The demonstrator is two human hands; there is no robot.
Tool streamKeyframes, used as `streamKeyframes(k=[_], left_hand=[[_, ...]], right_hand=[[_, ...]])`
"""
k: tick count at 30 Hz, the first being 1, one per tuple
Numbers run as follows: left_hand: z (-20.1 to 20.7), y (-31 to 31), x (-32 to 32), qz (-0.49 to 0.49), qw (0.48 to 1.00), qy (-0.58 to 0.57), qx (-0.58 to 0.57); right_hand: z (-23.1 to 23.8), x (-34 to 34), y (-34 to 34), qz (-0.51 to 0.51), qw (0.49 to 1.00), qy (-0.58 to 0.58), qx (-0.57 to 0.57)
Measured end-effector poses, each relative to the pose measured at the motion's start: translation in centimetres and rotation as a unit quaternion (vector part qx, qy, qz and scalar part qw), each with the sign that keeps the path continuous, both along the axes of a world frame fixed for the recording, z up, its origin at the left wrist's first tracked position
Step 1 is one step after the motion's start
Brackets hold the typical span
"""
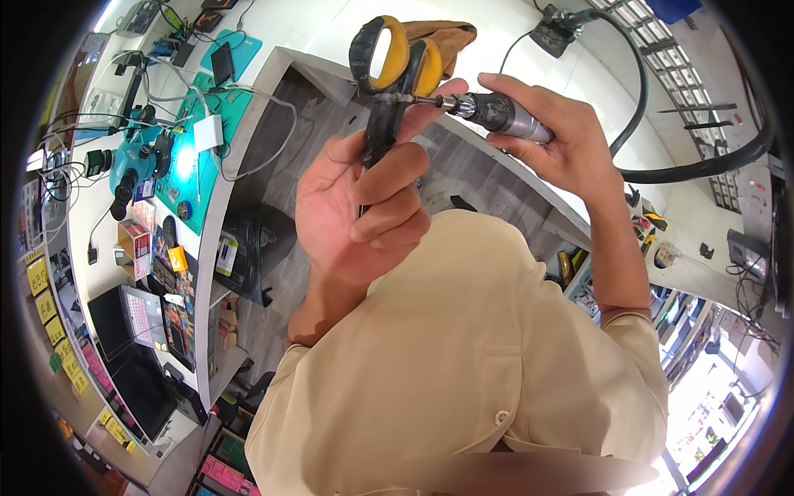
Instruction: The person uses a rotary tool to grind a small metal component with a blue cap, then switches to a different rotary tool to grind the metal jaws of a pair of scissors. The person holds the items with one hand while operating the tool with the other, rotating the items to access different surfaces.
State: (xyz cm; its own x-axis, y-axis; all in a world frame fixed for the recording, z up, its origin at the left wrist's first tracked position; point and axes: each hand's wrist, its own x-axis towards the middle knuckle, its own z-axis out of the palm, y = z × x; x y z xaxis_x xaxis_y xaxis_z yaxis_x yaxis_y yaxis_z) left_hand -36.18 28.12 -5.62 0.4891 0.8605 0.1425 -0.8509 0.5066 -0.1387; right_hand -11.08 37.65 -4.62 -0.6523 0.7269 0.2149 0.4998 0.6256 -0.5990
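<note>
My left hand (351, 202) is closed round the blades of a pair of scissors (383, 124), whose black and yellow finger loops point up and away from me. Most of the blades are hidden in my fist. In my right hand (571, 136) is a rotary tool handpiece (500, 114), gripped between thumb and fingers. Its thin bit (426, 99) points left and meets the scissors just below the loops; whether it presses on them I cannot tell. A black flexible shaft (638, 91) curves round behind my right hand. Behind the scissors lies a brown cloth (453, 41) on the bench.
Ahead runs a white bench (513, 58) with a black device (552, 35) at its back. Along the left, another bench carries a teal microscope (132, 161), a lit green mat (198, 194), loose cables and a laptop (142, 316). A black bag (256, 244) sits below.
</note>
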Motion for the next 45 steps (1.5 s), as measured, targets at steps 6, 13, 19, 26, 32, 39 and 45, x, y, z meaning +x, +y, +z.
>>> streamKeyframes(k=[6, 13, 19, 26, 32, 39, 45], left_hand=[[-0.2, 0.5, 0.5, 0.034, 0.991, 0.102, 0.076], [1.4, 0.2, 1.4, 0.107, 0.949, 0.293, 0.052], [2.2, 0.3, 2.6, 0.152, 0.893, 0.418, 0.06], [2.5, 0.0, 2.9, 0.163, 0.866, 0.469, 0.067], [2.7, -0.1, 2.9, 0.164, 0.848, 0.498, 0.073], [2.4, -0.2, 2.8, 0.167, 0.819, 0.543, 0.077], [2.2, -0.1, 2.7, 0.165, 0.825, 0.536, 0.078]], right_hand=[[-0.8, -0.1, -0.2, -0.014, 0.997, 0.069, -0.034], [-0.3, 0.2, -0.4, 0.002, 0.999, 0.035, -0.015], [0.5, 0.2, -0.7, -0.035, 0.997, 0.048, -0.046], [1.2, 0.5, -0.7, -0.027, 0.999, 0.034, -0.031], [1.3, 0.6, -0.6, -0.027, 0.998, 0.025, -0.051], [0.5, 0.2, -0.1, -0.005, 0.996, 0.09, 0.01], [0.2, 0.2, -0.1, -0.007, 0.995, 0.097, -0.003]])
